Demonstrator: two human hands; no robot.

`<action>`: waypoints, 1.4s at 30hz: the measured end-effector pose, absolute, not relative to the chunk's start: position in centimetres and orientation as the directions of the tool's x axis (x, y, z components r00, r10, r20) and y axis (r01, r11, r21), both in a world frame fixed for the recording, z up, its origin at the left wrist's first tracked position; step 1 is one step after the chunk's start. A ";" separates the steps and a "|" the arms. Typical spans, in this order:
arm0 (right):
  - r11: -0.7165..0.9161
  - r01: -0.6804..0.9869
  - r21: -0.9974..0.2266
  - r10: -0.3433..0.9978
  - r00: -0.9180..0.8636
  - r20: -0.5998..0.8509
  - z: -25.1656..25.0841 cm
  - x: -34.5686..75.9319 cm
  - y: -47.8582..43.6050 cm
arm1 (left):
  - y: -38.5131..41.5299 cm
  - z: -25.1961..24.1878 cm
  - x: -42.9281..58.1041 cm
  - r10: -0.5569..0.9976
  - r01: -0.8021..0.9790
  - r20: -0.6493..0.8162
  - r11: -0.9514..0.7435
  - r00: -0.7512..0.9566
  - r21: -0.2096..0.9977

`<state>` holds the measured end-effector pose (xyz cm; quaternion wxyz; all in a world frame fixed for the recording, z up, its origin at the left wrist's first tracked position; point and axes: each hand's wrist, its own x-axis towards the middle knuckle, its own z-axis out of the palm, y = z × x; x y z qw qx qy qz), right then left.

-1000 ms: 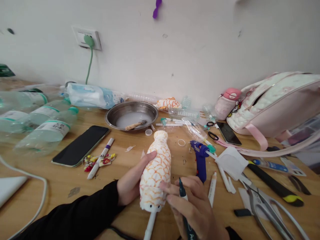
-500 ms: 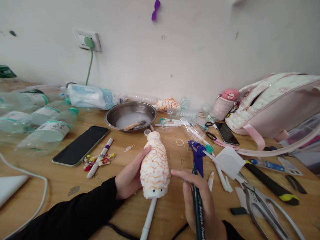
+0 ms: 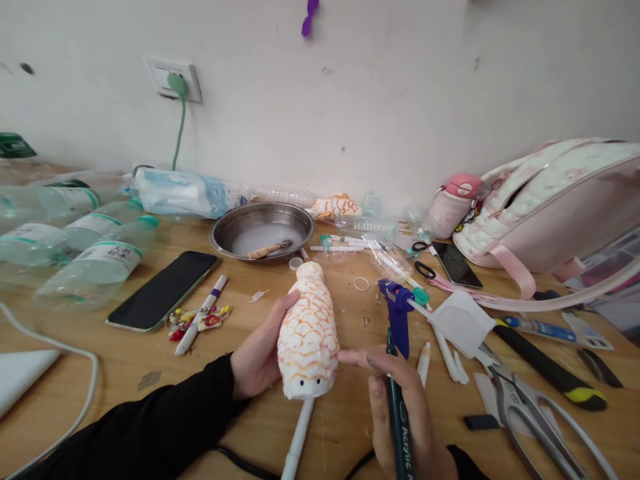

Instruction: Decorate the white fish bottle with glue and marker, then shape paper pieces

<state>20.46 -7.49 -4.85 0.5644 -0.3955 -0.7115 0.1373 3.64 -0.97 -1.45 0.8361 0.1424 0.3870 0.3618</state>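
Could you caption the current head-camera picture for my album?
The left hand holds an orange-scaled white figure with two black dots; the right hand holds a dark marker.

A long black sleeve (image 3: 165,413) of matte, plain-looking cloth covers the left forearm down to the wrist, its surface softly creased and its edge lying close around the bare, slender-fingered left hand (image 3: 257,353). A matching dark sleeve end (image 3: 465,463) shows only in part at the wrist of the right hand (image 3: 419,410), which is likewise bare, with slim fingers.
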 end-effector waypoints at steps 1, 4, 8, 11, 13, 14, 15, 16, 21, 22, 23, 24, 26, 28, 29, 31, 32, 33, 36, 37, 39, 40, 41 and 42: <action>0.655 0.404 -0.639 0.713 -0.052 0.699 -4.8 20.5 -7.5 | -0.9 -1.4 3.7 0.715 -0.497 -0.542 0.698 0.441 0.516; 0.678 0.407 -0.612 0.696 -0.087 0.713 -4.3 20.5 -7.4 | -0.9 -1.4 3.8 0.720 -0.525 -0.532 0.692 0.446 0.496; 0.735 0.373 -0.566 0.653 -0.165 0.739 -3.7 20.6 -7.4 | -0.8 -1.5 3.7 0.740 -0.545 -0.505 0.670 0.444 0.504; 0.768 0.367 -0.525 0.619 -0.213 0.756 -3.6 20.7 -7.5 | -0.8 -1.6 3.6 0.748 -0.552 -0.499 0.661 0.437 0.507; 0.784 0.377 -0.493 0.600 -0.256 0.758 -3.6 20.8 -7.6 | -0.7 -1.7 3.5 0.756 -0.568 -0.494 0.651 0.429 0.504; 0.795 0.374 -0.477 0.587 -0.275 0.762 -3.6 20.9 -7.6 | -0.7 -1.7 3.5 0.763 -0.577 -0.488 0.643 0.424 0.504; 0.804 0.371 -0.465 0.577 -0.293 0.762 -3.5 20.9 -7.5 | -0.7 -1.6 3.4 0.769 -0.585 -0.482 0.635 0.419 0.505; 0.810 0.367 -0.457 0.569 -0.302 0.765 -3.5 20.9 -7.5 | -0.7 -1.6 3.4 0.776 -0.590 -0.478 0.627 0.412 0.509; 0.825 0.367 -0.431 0.548 -0.328 0.770 -3.0 20.9 -7.3 | -0.8 -1.6 3.4 0.784 -0.585 -0.464 0.619 0.412 0.525; 0.826 0.364 -0.431 0.547 -0.326 0.771 -2.9 20.9 -7.3 | -0.8 -1.7 3.4 0.785 -0.582 -0.453 0.618 0.422 0.528; 0.826 0.362 -0.431 0.546 -0.327 0.771 -2.8 20.9 -7.3 | -0.8 -1.8 3.4 0.788 -0.580 -0.441 0.616 0.431 0.533; 0.826 0.362 -0.432 0.546 -0.324 0.773 -2.7 20.9 -7.3 | -0.8 -1.9 3.4 0.791 -0.579 -0.430 0.612 0.436 0.538; 0.828 0.361 -0.429 0.544 -0.332 0.771 -2.5 20.9 -7.3 | -0.8 -2.0 3.4 0.792 -0.576 -0.422 0.611 0.442 0.543; 0.839 0.353 -0.414 0.529 -0.356 0.770 -2.4 20.9 -7.3 | -0.7 -2.1 3.4 0.792 -0.577 -0.423 0.610 0.440 0.543; 0.846 0.347 -0.404 0.520 -0.372 0.769 -2.3 20.9 -7.3 | -0.7 -2.1 3.4 0.789 -0.576 -0.425 0.614 0.443 0.540; 0.845 0.351 -0.404 0.525 -0.401 0.751 -2.3 20.9 -7.3 | -0.7 -2.1 3.4 0.782 -0.572 -0.432 0.623 0.449 0.534; 0.843 0.357 -0.402 0.527 -0.406 0.746 -2.3 20.8 -7.3 | -0.7 -2.2 3.4 0.781 -0.570 -0.434 0.624 0.449 0.534; 0.841 0.362 -0.401 0.530 -0.409 0.743 -2.3 20.7 -7.3 | -0.7 -2.2 3.5 0.781 -0.568 -0.435 0.625 0.448 0.536; 0.840 0.366 -0.401 0.531 -0.403 0.746 -2.3 20.6 -7.3 | -0.6 -2.3 3.5 0.786 -0.566 -0.430 0.619 0.445 0.545; 0.839 0.362 -0.407 0.533 -0.394 0.749 -2.3 20.5 -7.3 | -0.6 -2.3 3.5 0.785 -0.566 -0.431 0.619 0.444 0.544; 0.833 0.346 -0.433 0.545 -0.373 0.751 -2.3 20.5 -7.3 | -0.6 -2.3 3.5 0.783 -0.567 -0.437 0.622 0.443 0.540; 0.836 0.332 -0.438 0.542 -0.368 0.756 -2.3 20.6 -7.3 | -0.6 -2.3 3.5 0.781 -0.567 -0.442 0.625 0.442 0.537; 0.841 0.321 -0.435 0.534 -0.369 0.761 -2.3 20.6 -7.4 | -0.6 -2.2 3.5 0.779 -0.566 -0.445 0.627 0.441 0.536; 0.846 0.320 -0.426 0.526 -0.373 0.764 -2.3 20.6 -7.4 | -0.6 -2.2 3.5 0.777 -0.564 -0.447 0.629 0.443 0.535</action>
